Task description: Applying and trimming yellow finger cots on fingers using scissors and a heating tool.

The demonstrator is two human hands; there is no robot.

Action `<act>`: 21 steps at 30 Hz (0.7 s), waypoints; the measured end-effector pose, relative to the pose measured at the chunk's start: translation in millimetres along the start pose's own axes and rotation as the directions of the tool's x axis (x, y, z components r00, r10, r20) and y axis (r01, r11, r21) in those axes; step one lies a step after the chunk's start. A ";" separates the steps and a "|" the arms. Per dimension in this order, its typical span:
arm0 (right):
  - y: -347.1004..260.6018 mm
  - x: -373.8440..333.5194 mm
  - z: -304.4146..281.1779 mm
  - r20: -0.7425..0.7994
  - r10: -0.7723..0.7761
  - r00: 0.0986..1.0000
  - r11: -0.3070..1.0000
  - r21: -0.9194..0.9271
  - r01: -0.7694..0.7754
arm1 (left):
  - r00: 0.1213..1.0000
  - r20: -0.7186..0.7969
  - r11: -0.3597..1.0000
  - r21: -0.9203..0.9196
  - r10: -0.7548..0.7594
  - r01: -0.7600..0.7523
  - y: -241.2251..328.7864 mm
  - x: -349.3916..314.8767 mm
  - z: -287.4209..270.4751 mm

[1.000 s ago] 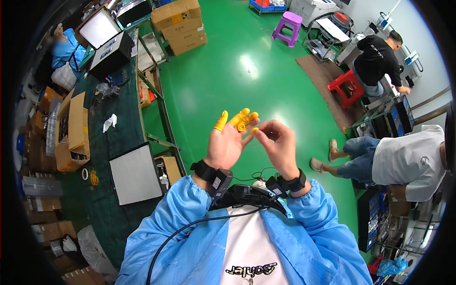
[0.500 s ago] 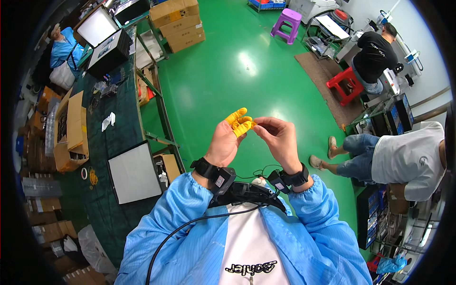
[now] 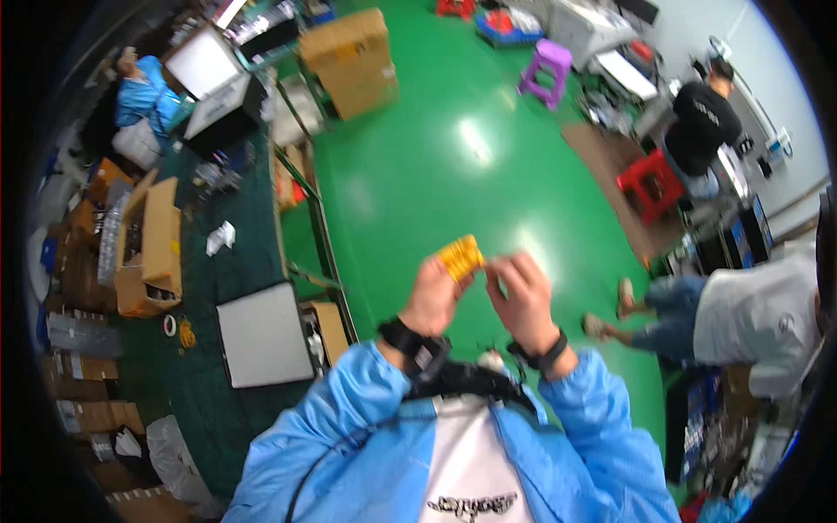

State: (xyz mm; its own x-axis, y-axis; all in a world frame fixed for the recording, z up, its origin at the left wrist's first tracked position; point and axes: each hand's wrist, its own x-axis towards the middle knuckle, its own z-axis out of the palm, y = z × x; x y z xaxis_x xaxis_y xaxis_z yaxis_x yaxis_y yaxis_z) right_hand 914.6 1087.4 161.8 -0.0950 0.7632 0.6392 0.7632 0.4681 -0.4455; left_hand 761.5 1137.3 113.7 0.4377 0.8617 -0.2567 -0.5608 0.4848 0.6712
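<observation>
My left hand [image 3: 432,298] is curled, wearing yellow finger cots [image 3: 462,256]; my right hand [image 3: 527,301], half-closed, is just beside. Blurred: I cannot tell either's grip.

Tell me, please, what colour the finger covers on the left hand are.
The finger covers are yellow, best seen in the head view.
</observation>
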 end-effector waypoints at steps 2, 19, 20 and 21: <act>5.6 -7.4 4.3 0.047 -0.039 0.998 0.999 0.003 0.039 | 1.000 -0.014 0.999 0.027 -0.028 0.029 -6.1 3.5 -6.8; -5.3 1.6 -4.0 0.246 0.378 0.893 0.873 0.225 -0.432 | 0.998 0.063 0.951 0.307 0.020 -0.039 11.9 -7.2 -14.8; -3.5 1.0 -2.5 0.204 0.349 0.915 0.909 0.164 -0.384 | 0.994 0.104 0.978 0.211 -0.023 0.001 13.5 -7.5 -18.3; -2.9 0.7 -4.5 0.201 0.351 0.915 0.910 0.158 -0.384 | 0.994 0.110 0.978 0.208 -0.025 0.001 13.9 -9.5 -21.3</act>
State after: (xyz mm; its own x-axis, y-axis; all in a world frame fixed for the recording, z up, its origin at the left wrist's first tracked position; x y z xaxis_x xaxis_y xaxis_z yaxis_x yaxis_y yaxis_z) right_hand 915.2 1084.5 166.4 0.0527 0.9518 0.3023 0.6300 0.2032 -0.7496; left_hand 734.5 1139.0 110.6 0.5259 0.8278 -0.1953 -0.4020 0.4443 0.8006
